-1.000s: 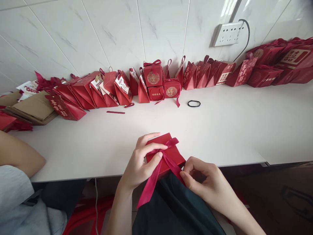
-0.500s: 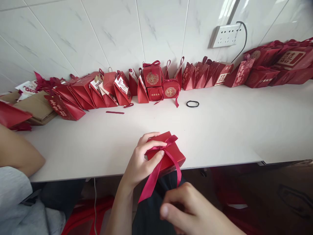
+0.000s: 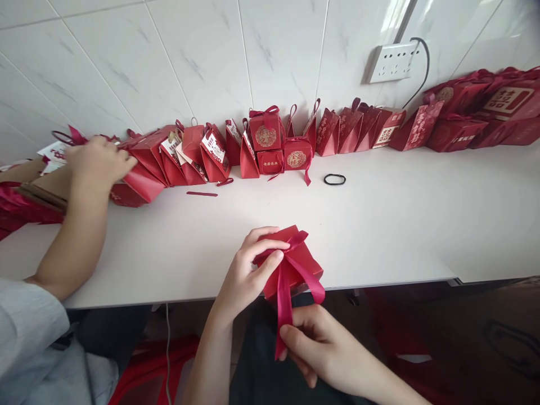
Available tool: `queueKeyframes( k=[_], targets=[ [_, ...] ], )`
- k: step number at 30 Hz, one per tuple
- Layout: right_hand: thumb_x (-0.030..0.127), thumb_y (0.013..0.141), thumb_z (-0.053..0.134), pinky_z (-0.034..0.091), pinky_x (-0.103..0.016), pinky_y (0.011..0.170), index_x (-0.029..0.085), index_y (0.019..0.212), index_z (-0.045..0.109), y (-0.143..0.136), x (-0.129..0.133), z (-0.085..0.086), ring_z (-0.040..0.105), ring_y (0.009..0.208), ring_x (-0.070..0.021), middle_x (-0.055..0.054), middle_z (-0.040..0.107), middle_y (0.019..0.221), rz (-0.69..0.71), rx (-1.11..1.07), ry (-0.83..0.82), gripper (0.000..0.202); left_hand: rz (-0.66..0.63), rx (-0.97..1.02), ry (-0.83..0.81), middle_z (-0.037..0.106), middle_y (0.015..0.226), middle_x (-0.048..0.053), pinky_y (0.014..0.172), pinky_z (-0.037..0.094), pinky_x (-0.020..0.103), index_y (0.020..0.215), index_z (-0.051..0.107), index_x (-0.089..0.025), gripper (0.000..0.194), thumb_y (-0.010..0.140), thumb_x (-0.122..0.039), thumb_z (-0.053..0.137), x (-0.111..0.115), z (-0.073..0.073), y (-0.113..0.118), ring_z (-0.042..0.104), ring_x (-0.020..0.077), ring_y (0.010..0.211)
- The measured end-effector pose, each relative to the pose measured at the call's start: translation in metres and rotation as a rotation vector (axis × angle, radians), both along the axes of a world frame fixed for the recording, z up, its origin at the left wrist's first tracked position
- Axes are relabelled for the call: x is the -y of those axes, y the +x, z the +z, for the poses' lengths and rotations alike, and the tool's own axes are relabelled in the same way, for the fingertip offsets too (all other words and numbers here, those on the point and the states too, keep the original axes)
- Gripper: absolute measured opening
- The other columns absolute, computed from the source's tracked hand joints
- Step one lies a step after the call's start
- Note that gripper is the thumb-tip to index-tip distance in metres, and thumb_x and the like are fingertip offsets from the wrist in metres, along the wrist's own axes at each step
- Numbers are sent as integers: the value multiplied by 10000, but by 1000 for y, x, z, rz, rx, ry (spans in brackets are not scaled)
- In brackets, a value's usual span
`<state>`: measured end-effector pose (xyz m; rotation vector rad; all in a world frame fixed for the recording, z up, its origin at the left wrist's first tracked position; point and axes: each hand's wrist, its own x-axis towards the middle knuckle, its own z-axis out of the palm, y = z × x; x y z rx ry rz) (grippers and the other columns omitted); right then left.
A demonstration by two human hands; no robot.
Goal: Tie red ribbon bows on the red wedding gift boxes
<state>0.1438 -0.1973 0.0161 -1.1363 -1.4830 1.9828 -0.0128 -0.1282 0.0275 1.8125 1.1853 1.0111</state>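
A red gift box rests at the table's front edge, tilted a little, with a dark pink ribbon tied across its top. My left hand lies over the box's left side, thumb and index finger pressing on the ribbon's knot. One ribbon tail hangs down past the front of the box, and my right hand pinches it between thumb and fingers. The other tail curls over the box's front right corner. The underside of the box is hidden.
Red gift boxes line the wall along the white table. A black loop and a ribbon strip lie before them. At left, a co-worker's hand reaches among the boxes. A socket strip hangs on the wall.
My right hand has taken hold of the hanging ribbon tail and drawn it rightward. My left hand stays on the box. The co-worker's arm has reached forward to the boxes at left.
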Motion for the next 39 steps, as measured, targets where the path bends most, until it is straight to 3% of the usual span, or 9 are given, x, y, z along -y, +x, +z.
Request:
queueKeyframes(
  k=[2,4,6,8,10,13,18,28,39],
  targets=[
    [435,863,524,365,-135,420,137,722,601,22,-3,11,457,433,-46,29,500,548,85,92,39,339,78,44,37,517,1275,40,1015,404,286,1089,622,-263,249,873,-358,543,1,-2,-1,454,190,1243],
    [541,821,546,350,-151,392,149,660,587,46,-12,22,444,429,-62,20,487,522,79,127,87,426,276,114,69,549,1194,50,943,435,260,1112,573,-240,303,841,-376,573,2,-3,-2,500,183,1163],
    [661,805,475,303,-175,369,162,577,538,66,-28,30,374,384,-67,33,397,432,-110,183,174,552,476,120,28,588,930,30,751,462,221,920,569,-206,229,837,-418,545,4,-1,-5,567,154,898],
    [710,801,425,278,-198,389,170,538,485,75,-49,32,320,375,-67,41,342,393,-334,287,290,604,541,22,-82,457,639,-14,551,378,211,667,460,-189,337,859,-465,469,6,3,-5,458,117,605],
    [725,776,451,269,-206,410,171,558,462,72,-71,29,314,404,-68,44,345,434,-428,360,343,596,485,-80,-191,268,538,-35,472,260,225,567,291,-187,452,871,-495,419,6,6,-4,295,100,502],
    [707,789,454,235,-208,431,175,581,400,52,-93,20,275,448,-64,53,306,505,-371,339,370,573,407,-56,-265,173,552,-42,466,198,228,584,198,-187,481,856,-488,457,7,8,1,210,89,502],
    [607,832,472,196,-208,433,177,565,350,29,-96,10,239,470,-58,52,294,527,-392,251,411,521,383,91,-251,263,567,-46,498,253,191,597,326,-176,396,845,-417,519,11,3,3,281,80,534],
    [587,787,582,209,-187,401,180,581,376,20,-74,-17,282,410,-45,61,362,482,-632,-208,214,501,351,327,-278,343,554,-49,458,294,161,629,398,-171,427,831,-522,532,11,-15,6,312,62,499],
    [591,765,608,246,-189,429,182,577,364,15,-74,-27,300,450,-56,52,363,515,-752,-310,223,512,473,320,-252,324,525,-56,409,297,137,633,390,-175,403,836,-498,519,13,-16,15,322,48,459]
  ],
)
